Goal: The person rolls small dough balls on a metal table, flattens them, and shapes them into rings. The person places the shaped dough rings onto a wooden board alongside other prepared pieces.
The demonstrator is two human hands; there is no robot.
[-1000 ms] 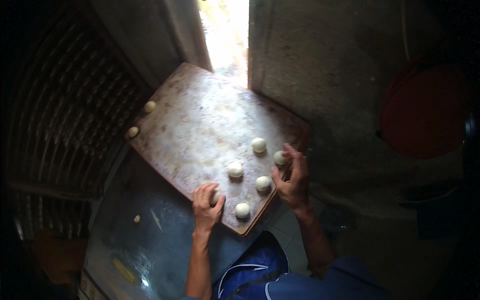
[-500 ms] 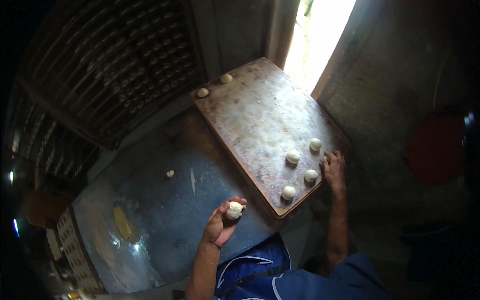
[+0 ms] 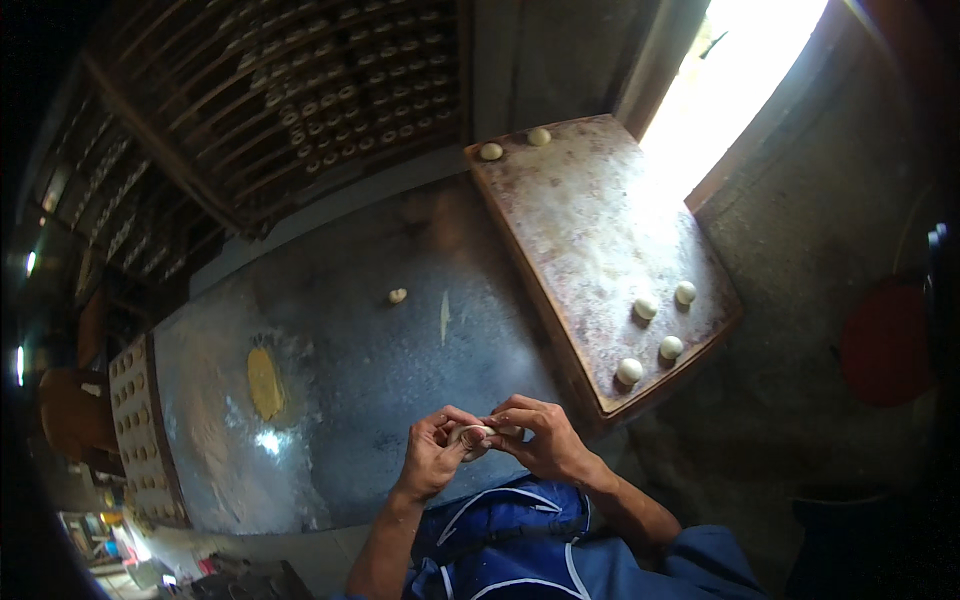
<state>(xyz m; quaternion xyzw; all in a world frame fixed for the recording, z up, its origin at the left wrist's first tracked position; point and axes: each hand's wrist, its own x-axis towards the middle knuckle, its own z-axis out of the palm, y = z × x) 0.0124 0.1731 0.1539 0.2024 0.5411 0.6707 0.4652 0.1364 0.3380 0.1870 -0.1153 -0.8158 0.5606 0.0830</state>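
My left hand and my right hand meet at the table's near edge, fingers closed in pinches. Between them is white dough, partly covered by the fingers; I cannot tell whether it is one piece or two. To the right, a floured board carries several round dough balls. Two sit at its far left corner, one of them a dough ball. The others cluster at the near right end, among them a dough ball closest to my right hand.
On the dark table lie a small dough scrap and a yellow flattened patch. A tray of small pieces stands at the left end. Slatted racks with rows of pale rounds rise behind. A red round object is far right.
My right hand has left the board's near right edge and come to my left hand. Both now pinch the dough that sat in my left hand. The view has shifted.
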